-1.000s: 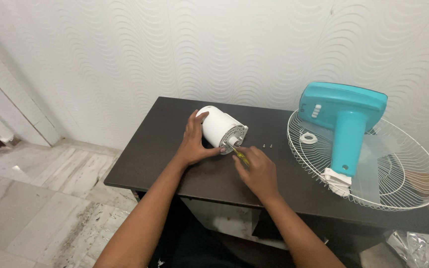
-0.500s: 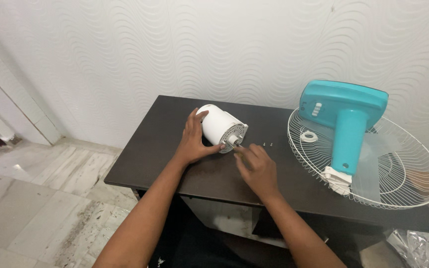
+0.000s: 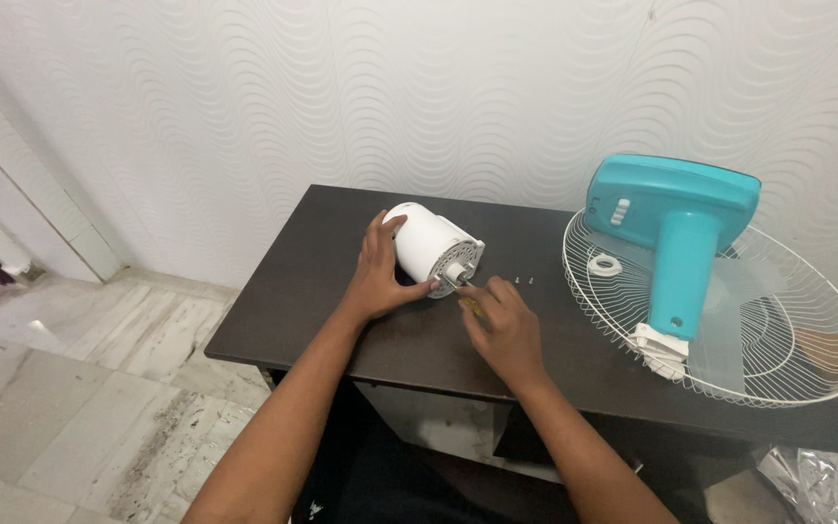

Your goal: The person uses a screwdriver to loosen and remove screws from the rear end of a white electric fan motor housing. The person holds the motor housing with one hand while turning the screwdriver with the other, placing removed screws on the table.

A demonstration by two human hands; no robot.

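White wire guard (image 3: 807, 320) holds teal stand (image 3: 676, 243).

Bright, even indoor light; soft shadows, pic sharp, maybe slight wide-angle bend at edges.

No labels, signs or screens can be made out anywhere in view. The only thing that looks like packaging is a crumpled sheet of clear, silvery plastic wrap (image 3: 821, 482) at the near right corner of the scene, lying low beside and below the right end of the dark bench (image 3: 341, 233). It is wrinkled, shiny and see-through, with grey and white glints, and the picture's edge cuts it off, so its full shape cannot be told. No print shows on it.
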